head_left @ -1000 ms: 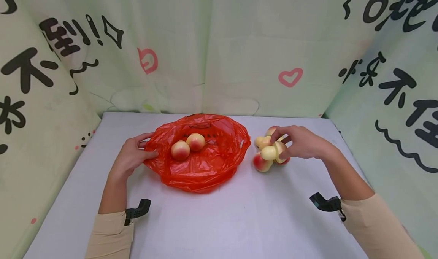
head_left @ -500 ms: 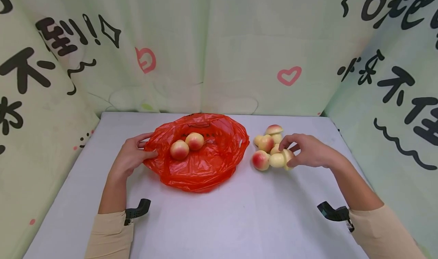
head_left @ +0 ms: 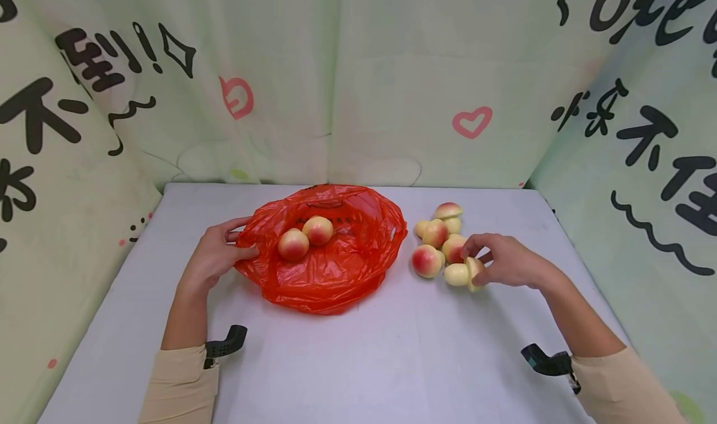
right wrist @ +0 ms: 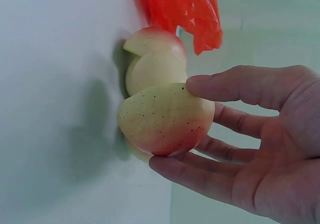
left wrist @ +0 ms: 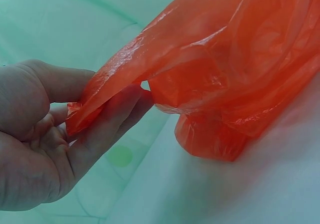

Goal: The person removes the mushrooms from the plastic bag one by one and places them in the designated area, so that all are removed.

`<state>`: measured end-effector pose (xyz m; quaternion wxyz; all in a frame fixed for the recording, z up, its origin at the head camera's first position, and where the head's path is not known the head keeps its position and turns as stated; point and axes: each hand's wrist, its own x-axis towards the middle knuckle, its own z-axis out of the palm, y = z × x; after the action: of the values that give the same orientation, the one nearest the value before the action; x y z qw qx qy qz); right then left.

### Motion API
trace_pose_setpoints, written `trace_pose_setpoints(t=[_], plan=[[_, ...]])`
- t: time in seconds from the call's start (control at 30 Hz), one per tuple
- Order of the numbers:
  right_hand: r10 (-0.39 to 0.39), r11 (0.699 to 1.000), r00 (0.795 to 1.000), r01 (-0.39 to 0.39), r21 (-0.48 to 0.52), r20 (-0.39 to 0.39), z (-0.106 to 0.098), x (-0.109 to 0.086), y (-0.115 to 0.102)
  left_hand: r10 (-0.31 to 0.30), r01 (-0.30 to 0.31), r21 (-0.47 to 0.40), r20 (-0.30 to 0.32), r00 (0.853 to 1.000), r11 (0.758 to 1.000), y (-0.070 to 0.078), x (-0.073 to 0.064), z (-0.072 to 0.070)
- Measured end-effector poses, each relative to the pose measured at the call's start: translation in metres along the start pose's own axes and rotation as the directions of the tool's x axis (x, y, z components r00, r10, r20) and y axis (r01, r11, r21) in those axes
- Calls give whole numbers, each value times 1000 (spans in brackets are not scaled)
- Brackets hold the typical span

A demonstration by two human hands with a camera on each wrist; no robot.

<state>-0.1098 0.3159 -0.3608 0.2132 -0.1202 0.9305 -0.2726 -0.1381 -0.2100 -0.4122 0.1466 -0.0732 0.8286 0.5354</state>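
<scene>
My left hand [head_left: 215, 254] pinches the left rim of a red plastic bag [head_left: 330, 274], thumb on one side and fingers on the other in the left wrist view. Inside the spread bag lie two round, cream-and-red mushrooms [head_left: 294, 244], caps up. On the right, my right hand [head_left: 506, 261] grips a mushroom [right wrist: 165, 119] by its cap edge between thumb and fingers. Its pale stem [head_left: 456, 275] points left, low over the table. Just beyond it sits a loose cluster of several similar mushrooms [head_left: 428, 261], some on their sides.
A white cloth covers the table [head_left: 358, 374]. Pale green curtains [head_left: 392, 69] with black lettering and pink hearts stand behind and at both sides. A black wrist mount [head_left: 546, 360] sits on the right forearm, another mount [head_left: 226, 341] on the left.
My right hand has drawn the mushroom it holds toward me and slightly right, away from the cluster, uncovering the mushrooms behind. The left hand keeps its hold on the bag.
</scene>
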Motion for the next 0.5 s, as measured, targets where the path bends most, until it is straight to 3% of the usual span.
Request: trace_pose_setpoints(t=[0.5], plan=[[25,999,999,-23,43,-47,18,5,13,-3,3,4,-2,1000,1000,0,0,0]])
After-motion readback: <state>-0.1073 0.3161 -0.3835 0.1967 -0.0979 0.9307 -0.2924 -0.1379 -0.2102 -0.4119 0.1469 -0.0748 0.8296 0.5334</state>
